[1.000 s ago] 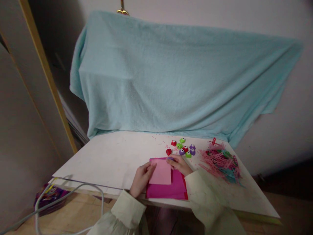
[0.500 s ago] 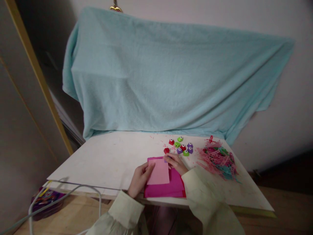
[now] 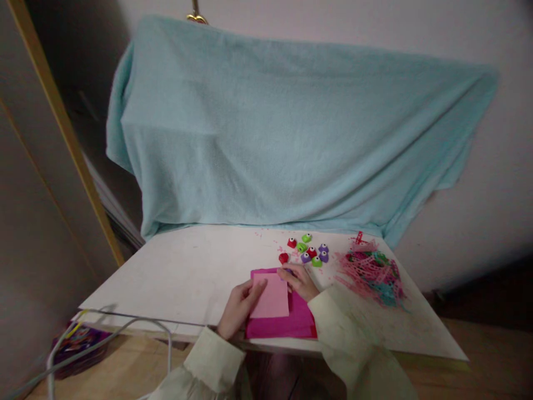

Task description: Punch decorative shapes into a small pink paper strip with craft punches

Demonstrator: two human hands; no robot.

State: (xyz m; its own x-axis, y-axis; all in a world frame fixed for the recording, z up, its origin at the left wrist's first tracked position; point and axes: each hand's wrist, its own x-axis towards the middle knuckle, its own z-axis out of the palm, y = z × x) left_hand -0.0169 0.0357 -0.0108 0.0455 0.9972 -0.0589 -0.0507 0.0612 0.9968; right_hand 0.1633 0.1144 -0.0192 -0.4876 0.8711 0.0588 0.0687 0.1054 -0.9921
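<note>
On the white board (image 3: 187,278) there are seven small punches (image 3: 307,251): three red, two green and two purple. One light pink sheet (image 3: 271,297) lies on one magenta stack (image 3: 291,325). One heap of paper strips (image 3: 370,271).

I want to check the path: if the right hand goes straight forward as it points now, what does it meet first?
Probably the red punch, just beyond the right hand; depth is unclear.

A light pink paper sheet (image 3: 270,296) is held at its left edge by the left hand (image 3: 239,305) and at its far right corner by the right hand (image 3: 300,280), over a magenta paper stack (image 3: 291,322) on the white surface (image 3: 187,272). Small coloured plastic punches (image 3: 307,250) are clustered just beyond.
</note>
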